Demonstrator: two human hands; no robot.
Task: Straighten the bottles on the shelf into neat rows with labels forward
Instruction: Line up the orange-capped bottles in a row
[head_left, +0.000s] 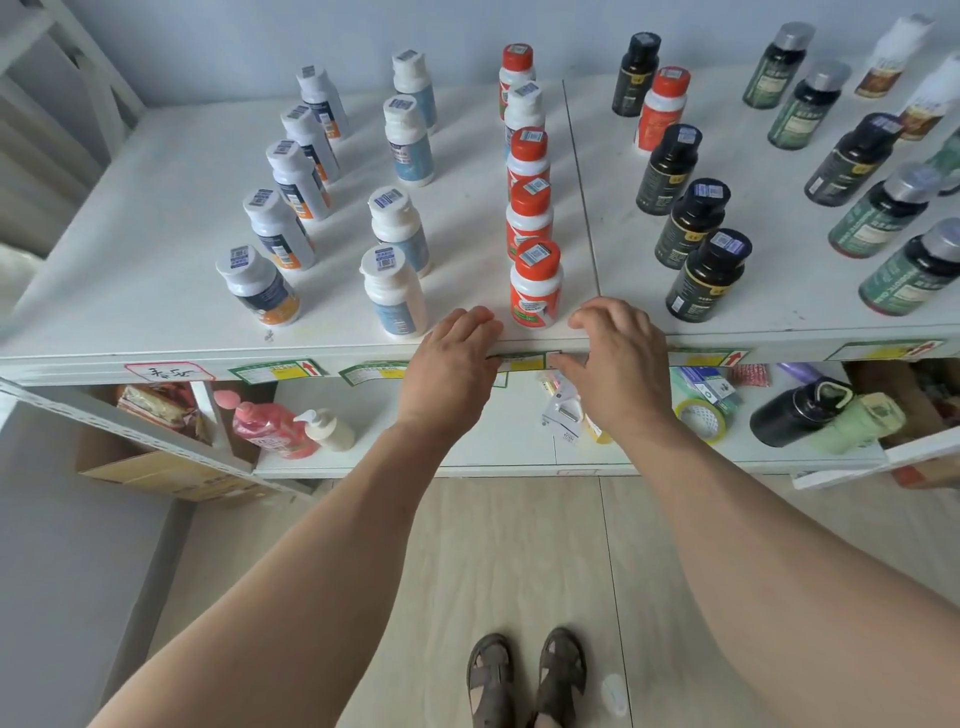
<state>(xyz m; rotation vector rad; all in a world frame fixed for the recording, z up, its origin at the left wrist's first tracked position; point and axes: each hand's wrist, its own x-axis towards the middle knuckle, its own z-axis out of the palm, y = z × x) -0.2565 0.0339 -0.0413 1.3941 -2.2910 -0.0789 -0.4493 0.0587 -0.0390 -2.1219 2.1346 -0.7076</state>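
Several rows of bottles stand upright on the white shelf (156, 249). A row of red-capped white bottles runs back from the front one (535, 286) at the shelf's front edge. My left hand (452, 364) rests on the edge just left of that bottle, and my right hand (613, 358) rests just right of it. Both hands hold nothing, with fingers loosely apart, neither touching the bottle. To the left run a row of white bottles with blue labels (393, 291) and a row with orange-and-navy labels (260, 286). Black bottles (707, 275) and green-labelled bottles (909, 275) stand on the right.
Price tags (280, 370) line the shelf's front face. The lower shelf holds a pink bottle (270, 426), a pump bottle (327, 428), tape rolls (701, 415) and a dark flask (795, 410). A cardboard box (156, 467) sits lower left. My sandalled feet (524, 675) stand on the floor.
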